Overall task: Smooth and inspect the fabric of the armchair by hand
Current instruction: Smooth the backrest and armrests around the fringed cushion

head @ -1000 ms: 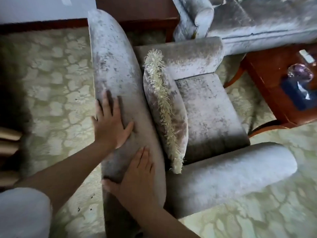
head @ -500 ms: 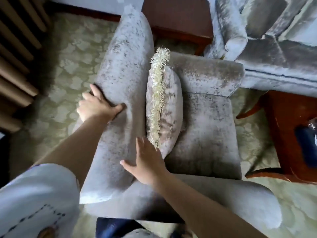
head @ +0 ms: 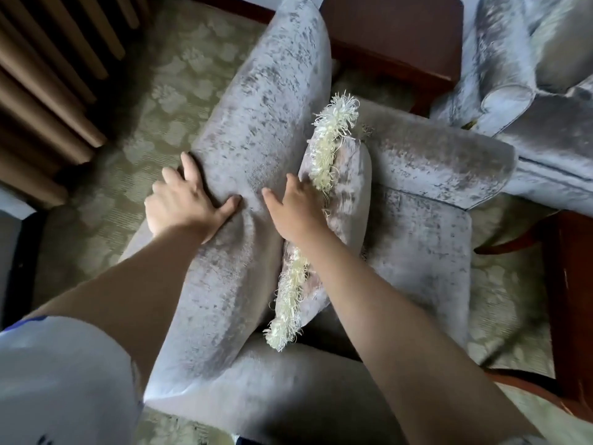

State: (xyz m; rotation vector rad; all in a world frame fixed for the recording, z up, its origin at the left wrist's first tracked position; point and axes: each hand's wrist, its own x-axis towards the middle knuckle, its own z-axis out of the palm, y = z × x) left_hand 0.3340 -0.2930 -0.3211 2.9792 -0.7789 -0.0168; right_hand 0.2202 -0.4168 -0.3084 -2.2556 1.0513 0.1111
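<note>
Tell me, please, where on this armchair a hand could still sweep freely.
Free: the seat cushion, bare between the fringed pillow and the far armrest; also the upper backrest beyond both hands. Crowded: mid-backrest, where the left hand and right hand lie flat, and the pillow leans against the backrest.

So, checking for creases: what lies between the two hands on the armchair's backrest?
In the head view, only bare velvet backrest, pinched into a slight fold, lies between left hand and right hand.
</note>
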